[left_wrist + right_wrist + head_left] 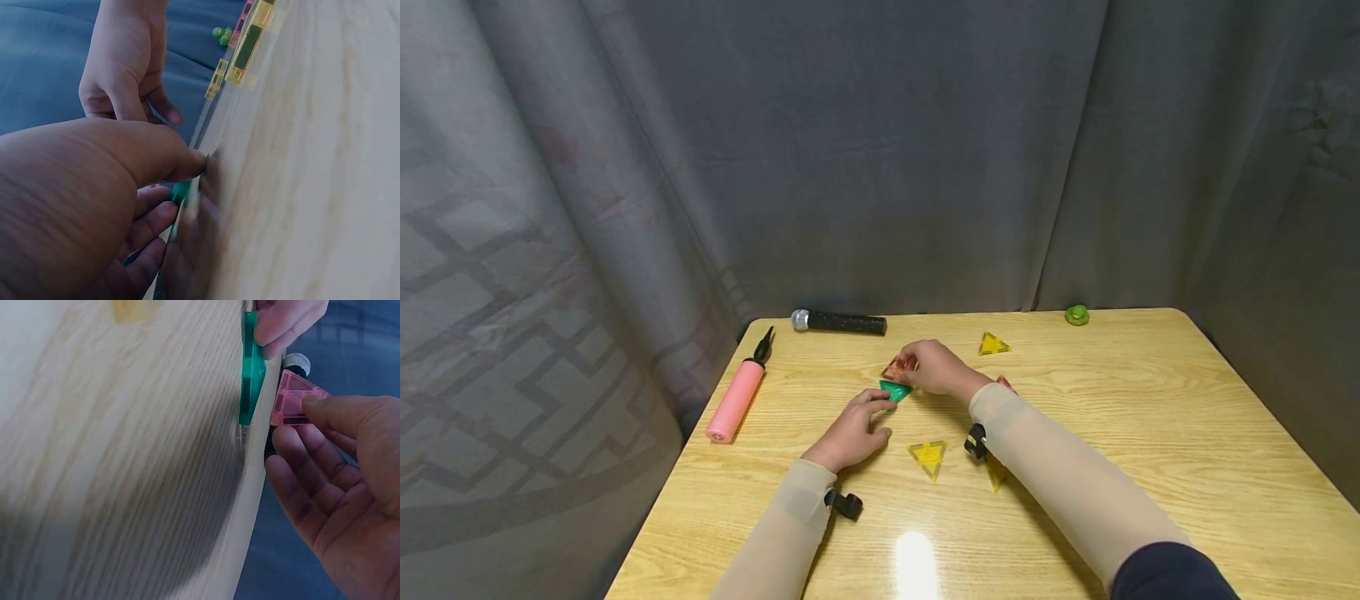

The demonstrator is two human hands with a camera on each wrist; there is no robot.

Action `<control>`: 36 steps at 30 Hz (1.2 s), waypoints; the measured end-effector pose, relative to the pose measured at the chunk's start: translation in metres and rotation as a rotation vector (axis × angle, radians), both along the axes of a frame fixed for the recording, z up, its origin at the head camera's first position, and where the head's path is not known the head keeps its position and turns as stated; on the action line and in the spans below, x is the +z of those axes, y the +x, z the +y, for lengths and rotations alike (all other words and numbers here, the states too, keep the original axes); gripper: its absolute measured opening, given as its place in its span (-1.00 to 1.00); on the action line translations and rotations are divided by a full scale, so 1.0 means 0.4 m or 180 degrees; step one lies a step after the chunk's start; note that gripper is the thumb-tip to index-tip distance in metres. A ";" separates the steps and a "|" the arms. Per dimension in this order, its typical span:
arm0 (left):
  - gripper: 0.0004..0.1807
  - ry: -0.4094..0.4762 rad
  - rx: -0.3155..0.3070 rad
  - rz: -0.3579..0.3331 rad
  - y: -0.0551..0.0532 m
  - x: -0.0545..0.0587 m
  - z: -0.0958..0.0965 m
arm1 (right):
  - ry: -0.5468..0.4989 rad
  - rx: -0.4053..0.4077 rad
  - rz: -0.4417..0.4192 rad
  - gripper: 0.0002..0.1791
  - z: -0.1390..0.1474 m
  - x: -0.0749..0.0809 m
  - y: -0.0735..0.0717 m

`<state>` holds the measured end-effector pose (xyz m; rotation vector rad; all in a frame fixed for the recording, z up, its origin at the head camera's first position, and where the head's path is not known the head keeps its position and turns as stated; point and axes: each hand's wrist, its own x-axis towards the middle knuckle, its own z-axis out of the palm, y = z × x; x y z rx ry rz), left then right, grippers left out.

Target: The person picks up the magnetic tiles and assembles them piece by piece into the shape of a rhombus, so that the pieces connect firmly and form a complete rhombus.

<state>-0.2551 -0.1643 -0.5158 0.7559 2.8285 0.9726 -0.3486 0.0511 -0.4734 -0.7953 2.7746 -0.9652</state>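
A translucent red triangular magnetic tile (892, 372) is pinched between the thumb and fingers of my right hand (936, 368); in the right wrist view the tile (292, 400) is held off the tabletop. Just on the near side of it, a green triangular tile (896, 391) lies on the table. My left hand (852, 430) touches that green tile (251, 375) with its fingertips, the thumb standing apart from it. Nearer the front, a yellow triangular tile (928, 455) lies between the two forearms.
Another yellow tile (996, 474) and a red tile (1006, 383) are partly hidden by the right arm. Farther back lie a yellow tile (992, 344), a black microphone (842, 322) and a small green object (1077, 315). A pink hand pump (737, 400) lies at the left edge.
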 end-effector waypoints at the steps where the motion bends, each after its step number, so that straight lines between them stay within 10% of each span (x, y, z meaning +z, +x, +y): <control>1: -0.46 0.0003 -0.0001 -0.0003 0.000 0.000 0.000 | 0.0011 0.0009 0.0004 -0.90 -0.001 0.000 0.000; 36: -0.46 0.0016 -0.0008 -0.0064 0.001 0.000 -0.001 | 0.0176 0.0001 0.0108 -0.94 -0.011 -0.026 -0.010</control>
